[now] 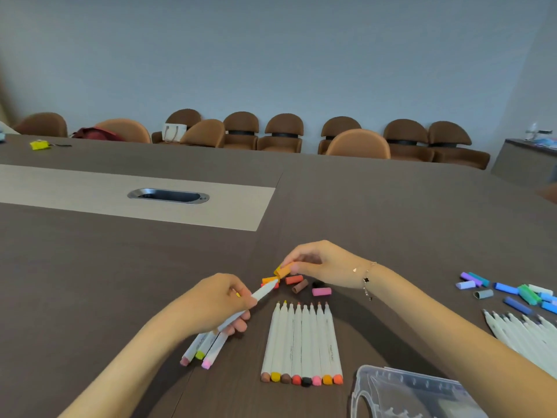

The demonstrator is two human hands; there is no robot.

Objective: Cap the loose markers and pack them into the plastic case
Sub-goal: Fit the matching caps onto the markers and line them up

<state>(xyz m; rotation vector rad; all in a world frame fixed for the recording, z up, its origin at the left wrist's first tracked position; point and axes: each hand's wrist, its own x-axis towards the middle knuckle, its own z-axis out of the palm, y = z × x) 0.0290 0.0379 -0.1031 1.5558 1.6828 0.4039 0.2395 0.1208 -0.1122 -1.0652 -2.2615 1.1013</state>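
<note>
Your left hand is gripping a white marker, fingers curled round its barrel, with the uncapped tip pointing up and to the right toward the loose caps. The same hand is also holding three more markers tucked under the palm; their coloured ends are sticking out toward you, pink, yellow-green and pink.

Your right hand is pinching an orange cap between thumb and fingertips, just above the table and just beyond the marker's tip. A bracelet is hanging on that wrist.

Below that cap, more warm-coloured caps are lying loose: orange, red, brown, black and pink. Nearer you, eight uncapped markers are lying side by side in a row, tips away from you, coloured ends toward you.

The clear plastic case is sitting at the lower right, near the row, partly cut off by the frame edge; whether anything is inside I cannot tell.

To the far right, a cluster of blue, purple and green caps is lying on the table, and just below it a second bunch of white markers is running off the edge.

Brown chairs are lining the far wall.
</note>
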